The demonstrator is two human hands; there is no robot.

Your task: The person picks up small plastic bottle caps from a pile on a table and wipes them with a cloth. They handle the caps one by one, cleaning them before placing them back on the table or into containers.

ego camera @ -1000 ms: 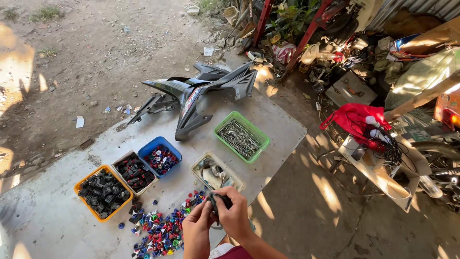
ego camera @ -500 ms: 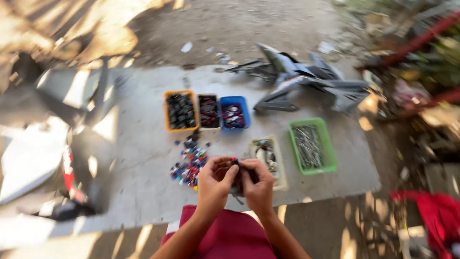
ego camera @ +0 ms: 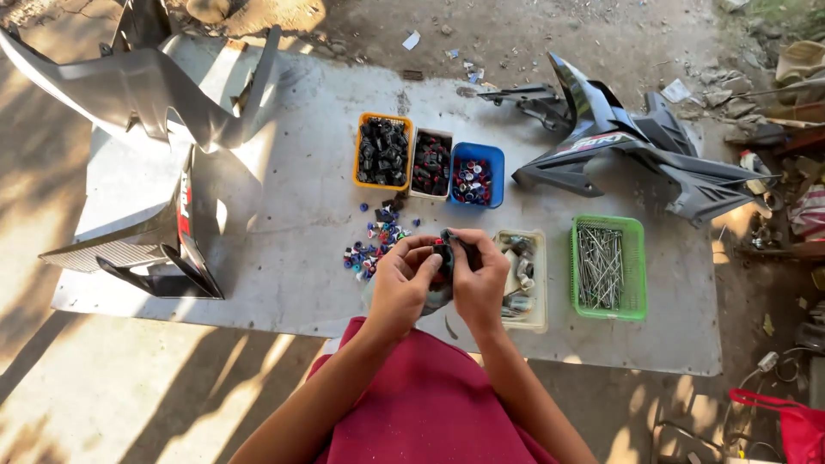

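My left hand (ego camera: 404, 283) and my right hand (ego camera: 479, 279) meet over the near edge of a grey concrete slab (ego camera: 284, 249). Together they pinch a small dark part (ego camera: 444, 253) with a spot of red on it. Just beyond my left hand lies a loose pile of small coloured caps (ego camera: 375, 244). A cream tray (ego camera: 522, 279) of mixed metal bits sits right beside my right hand. My red-clothed lap fills the bottom of the view.
An orange tray (ego camera: 382, 152) of black parts, a white tray (ego camera: 431, 163) of dark parts and a blue tray (ego camera: 474, 174) of coloured caps stand in a row. A green basket (ego camera: 607, 266) holds long nails. Grey motorcycle fairings lie at left (ego camera: 146, 94) and right (ego camera: 636, 146).
The view has swung round and settled straight over the slab. Both hands have stayed together on the small part, held close to my body.
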